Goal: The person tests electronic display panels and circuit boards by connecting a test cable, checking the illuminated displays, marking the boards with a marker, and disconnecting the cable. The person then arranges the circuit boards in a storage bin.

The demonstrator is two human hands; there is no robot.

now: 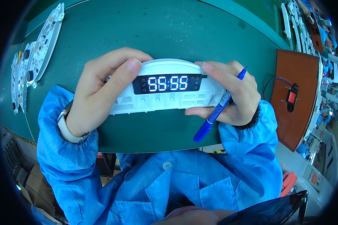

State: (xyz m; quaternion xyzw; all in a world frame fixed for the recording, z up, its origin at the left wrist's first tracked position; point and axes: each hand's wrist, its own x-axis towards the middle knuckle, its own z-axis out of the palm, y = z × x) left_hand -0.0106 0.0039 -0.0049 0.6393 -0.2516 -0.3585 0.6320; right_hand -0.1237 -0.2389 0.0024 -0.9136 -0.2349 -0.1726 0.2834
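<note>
Between my two hands I hold a white plastic display panel (156, 101) above the green table. Its black window (167, 83) is lit with white digits and small icons. My left hand (103, 86) grips the left end, thumb on the front face and fingers behind the upper edge. At the other end, my right hand (233, 88) closes round the panel, one finger along the top edge and another under the lower edge. A blue marker pen (216, 112) is also tucked in my right hand, slanting from upper right to lower left.
The green table (169, 37) spreads beneath my hands. White panels with circuit boards (45, 45) lie at the far left. On the right stands a brown board (289, 97) with a red switch (292, 96) and wires. More white parts (297, 26) and people at work are at the far right.
</note>
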